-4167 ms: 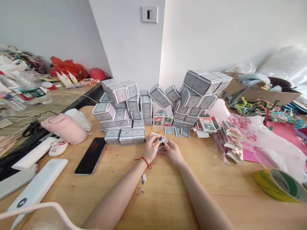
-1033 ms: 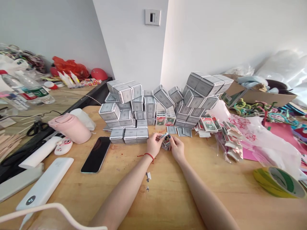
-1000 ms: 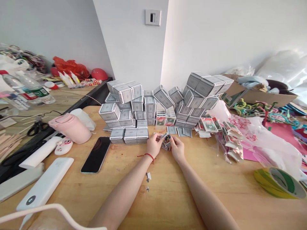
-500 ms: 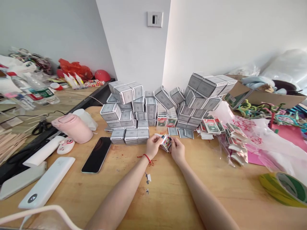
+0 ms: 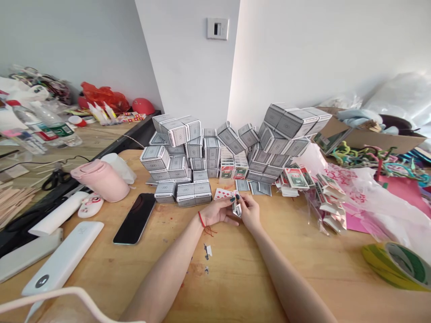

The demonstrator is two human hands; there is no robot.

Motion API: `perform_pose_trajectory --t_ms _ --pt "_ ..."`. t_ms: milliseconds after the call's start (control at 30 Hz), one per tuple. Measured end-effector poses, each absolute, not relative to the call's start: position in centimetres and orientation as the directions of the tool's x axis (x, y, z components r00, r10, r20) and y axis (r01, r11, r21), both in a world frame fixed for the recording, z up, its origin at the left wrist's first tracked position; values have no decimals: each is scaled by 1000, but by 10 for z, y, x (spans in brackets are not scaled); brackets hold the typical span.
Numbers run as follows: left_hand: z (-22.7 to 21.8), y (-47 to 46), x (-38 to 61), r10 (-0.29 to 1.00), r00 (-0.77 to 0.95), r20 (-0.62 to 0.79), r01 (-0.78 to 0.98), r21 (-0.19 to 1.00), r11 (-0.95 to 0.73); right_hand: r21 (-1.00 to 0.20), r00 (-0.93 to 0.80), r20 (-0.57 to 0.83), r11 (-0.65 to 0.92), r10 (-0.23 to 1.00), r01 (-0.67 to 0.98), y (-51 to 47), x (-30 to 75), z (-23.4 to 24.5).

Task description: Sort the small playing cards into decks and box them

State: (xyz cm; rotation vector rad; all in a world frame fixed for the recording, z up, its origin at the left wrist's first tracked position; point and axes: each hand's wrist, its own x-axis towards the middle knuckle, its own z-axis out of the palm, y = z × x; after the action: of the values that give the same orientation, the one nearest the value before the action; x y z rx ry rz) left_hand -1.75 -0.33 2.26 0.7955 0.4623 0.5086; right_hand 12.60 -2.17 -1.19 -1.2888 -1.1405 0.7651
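A folded playing card (image 5: 237,209) is pinched between my hands, close to the table's middle. My left hand (image 5: 217,212), with a red string at the wrist, has its thumb on that card and its other fingers curled loosely below. My right hand (image 5: 249,211) grips the right side with thumb and fingertips. Behind my left thumb shows a card with red diamonds (image 5: 222,194); whether it is held or lies on the table I cannot tell. Beyond the hands, grey-patterned blocks folded from cards (image 5: 193,193) form stacks. Several loose cards (image 5: 259,187) lie face down before them.
Red and green card boxes (image 5: 296,177) and opened cartons (image 5: 333,199) lie right, by a pink-printed plastic bag (image 5: 357,188). Yellow tape (image 5: 377,262) sits at front right. On the left are a black phone (image 5: 134,218), a white power bank (image 5: 63,258) and a pink cup (image 5: 101,180).
My left hand has turned, its fingers now spread lower under the card. The colourful face card between my hands gave way to a folded piece, and a diamonds card shows behind.
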Motion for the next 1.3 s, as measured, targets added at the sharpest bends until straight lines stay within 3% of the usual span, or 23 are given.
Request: perform_pose_trajectory --t_ms 200,500,667,800,933,1033,1167,1300 --pt "16 -2 -12 578 795 -183 -253 766 591 -989 324 144 127 935 72 -21 126 -11" --pt "14 -1 -6 641 748 -171 -297 778 553 -957 406 -81 44 910 -288 -19 131 -13" --pt "18 -4 -7 643 751 -150 -285 805 521 -940 374 -45 88 926 -330 -12 142 -16" --pt "16 -3 -5 717 685 -126 -324 830 454 -927 349 -56 81 936 -366 -10 146 -14" --pt "10 -1 1 848 528 -49 -302 922 242 -935 374 -38 99 926 -342 -9 143 -14" --pt "7 -3 5 907 408 104 -107 992 -66 -978 439 14 103 898 -179 -10 139 -16" --pt "9 -8 8 884 290 367 198 881 -430 -990 436 140 132 889 49 -14 137 -15" --pt "10 -10 8 856 295 424 333 794 -508 -979 221 203 198 954 46 -20 135 -6"
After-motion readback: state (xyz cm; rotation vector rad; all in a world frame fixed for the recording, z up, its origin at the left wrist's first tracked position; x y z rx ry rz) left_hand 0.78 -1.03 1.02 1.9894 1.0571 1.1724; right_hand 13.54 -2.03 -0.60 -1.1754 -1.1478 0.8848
